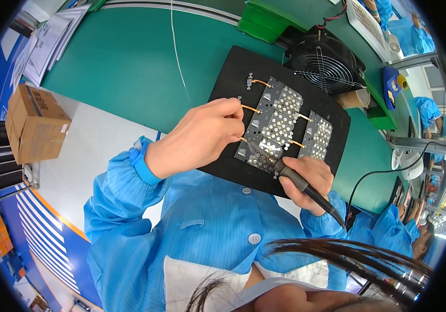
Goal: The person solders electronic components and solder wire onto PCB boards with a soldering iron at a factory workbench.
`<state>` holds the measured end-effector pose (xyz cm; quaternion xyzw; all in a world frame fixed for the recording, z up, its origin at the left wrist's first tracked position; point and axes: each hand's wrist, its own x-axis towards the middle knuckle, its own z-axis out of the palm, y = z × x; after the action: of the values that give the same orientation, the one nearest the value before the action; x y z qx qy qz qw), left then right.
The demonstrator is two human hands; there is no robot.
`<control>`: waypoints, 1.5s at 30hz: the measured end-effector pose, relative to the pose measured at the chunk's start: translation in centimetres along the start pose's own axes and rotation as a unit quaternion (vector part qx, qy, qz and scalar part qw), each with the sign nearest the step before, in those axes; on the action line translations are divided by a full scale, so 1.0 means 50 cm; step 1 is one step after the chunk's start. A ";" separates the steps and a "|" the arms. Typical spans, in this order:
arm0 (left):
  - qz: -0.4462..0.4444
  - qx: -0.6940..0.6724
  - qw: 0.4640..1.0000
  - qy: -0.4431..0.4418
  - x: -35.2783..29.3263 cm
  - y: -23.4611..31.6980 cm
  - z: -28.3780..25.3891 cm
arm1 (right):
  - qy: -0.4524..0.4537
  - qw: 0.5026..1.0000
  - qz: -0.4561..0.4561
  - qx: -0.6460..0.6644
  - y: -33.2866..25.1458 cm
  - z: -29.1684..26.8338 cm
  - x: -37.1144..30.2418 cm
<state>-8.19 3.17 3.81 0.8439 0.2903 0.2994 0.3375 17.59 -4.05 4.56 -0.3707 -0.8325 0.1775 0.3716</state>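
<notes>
My right hand (310, 182) wraps round the dark handle of a soldering iron (298, 181). Its tip points up and left over the lower end of a black circuit board panel (280, 119) covered in round silvery pads. At that panel's left edge, my left hand (197, 134) pinches a short orange cable (242, 139); whatever is on its far end is hidden by the fingers. More orange cables with small metal connectors (250, 81) stick out farther up the same edge. To the right lies a smaller padded board (317, 136), joined by short leads. Both rest on a black mat (238, 65).
A black fan with a wire guard (322, 67) stands behind the mat, beside a green bin (267, 22) and a tape roll (354, 99). White wire (177, 49) crosses the green table (124, 57). A cardboard box (38, 125) sits left. Other people work at far right.
</notes>
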 end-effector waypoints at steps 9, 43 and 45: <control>-0.072 -0.017 0.997 -0.019 0.000 -0.009 0.009 | -0.013 1.000 0.018 -0.008 -0.006 -0.007 0.003; -0.053 -0.027 0.998 0.004 -0.004 -0.024 0.029 | -0.020 0.996 0.074 0.037 -0.007 -0.010 0.007; -0.055 -0.025 0.998 0.006 -0.007 -0.025 0.030 | -0.023 0.996 0.077 0.041 -0.005 -0.009 0.007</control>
<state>-7.74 3.08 1.90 0.8164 0.3308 0.2922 0.3725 17.67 -3.97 5.17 -0.4138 -0.8018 0.2479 0.3528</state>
